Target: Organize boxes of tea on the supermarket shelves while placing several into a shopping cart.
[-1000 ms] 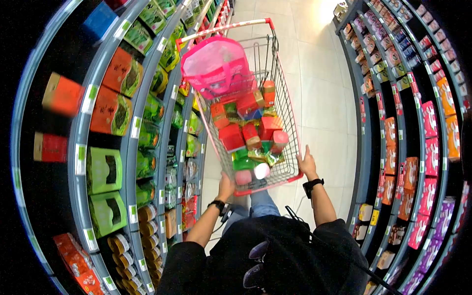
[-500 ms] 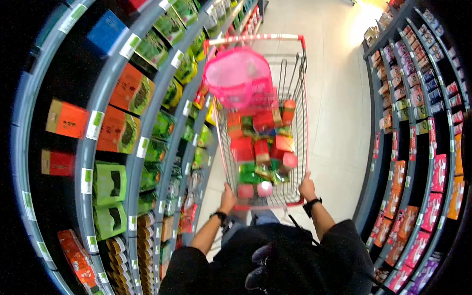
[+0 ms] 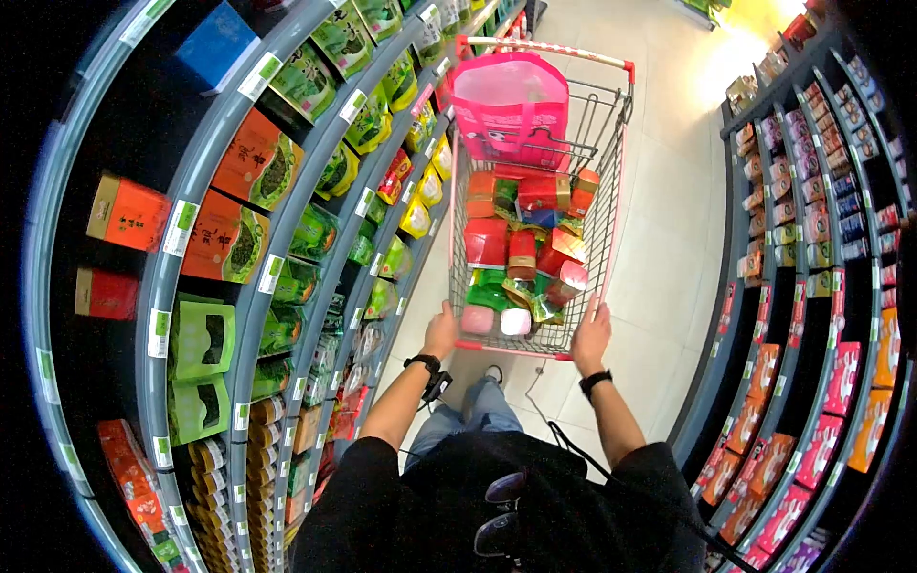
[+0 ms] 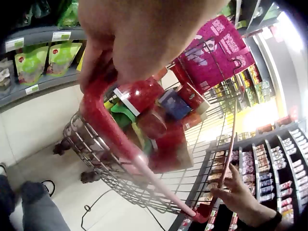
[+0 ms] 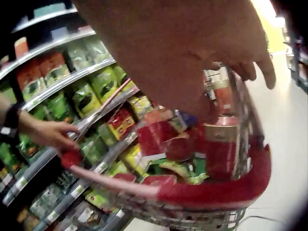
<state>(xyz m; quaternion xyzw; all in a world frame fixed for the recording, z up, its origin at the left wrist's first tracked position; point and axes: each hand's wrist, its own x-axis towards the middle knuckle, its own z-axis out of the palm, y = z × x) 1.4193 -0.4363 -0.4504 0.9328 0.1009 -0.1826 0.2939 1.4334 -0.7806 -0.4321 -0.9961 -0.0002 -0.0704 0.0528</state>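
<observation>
Evidently, the left hand (image 3: 440,332) clasps the near corner of the red-rimmed metal wire shopping cart (image 3: 516,351); the right hand (image 3: 591,336) rests on the opposite corner, though whether it grips, I cannot tell. The cart stretches ahead of both hands. Steering well probably means even pressure, keeping clear of the grey metal shelving (image 3: 253,344) left of the grip.

One shopping cart (image 3: 516,351) holds one pink bag (image 3: 511,105), and the red boxes (image 3: 487,243) in it overlap too much to count. There are two hands, one left hand (image 3: 440,332) and one right hand (image 3: 592,334), two black wristbands (image 3: 594,383) and one pair of sunglasses (image 3: 497,537). The left shelves (image 3: 158,291) bear one blue box (image 3: 218,48), two large orange packs (image 3: 256,158) and two light green packs (image 3: 202,329) with dark windows.
</observation>
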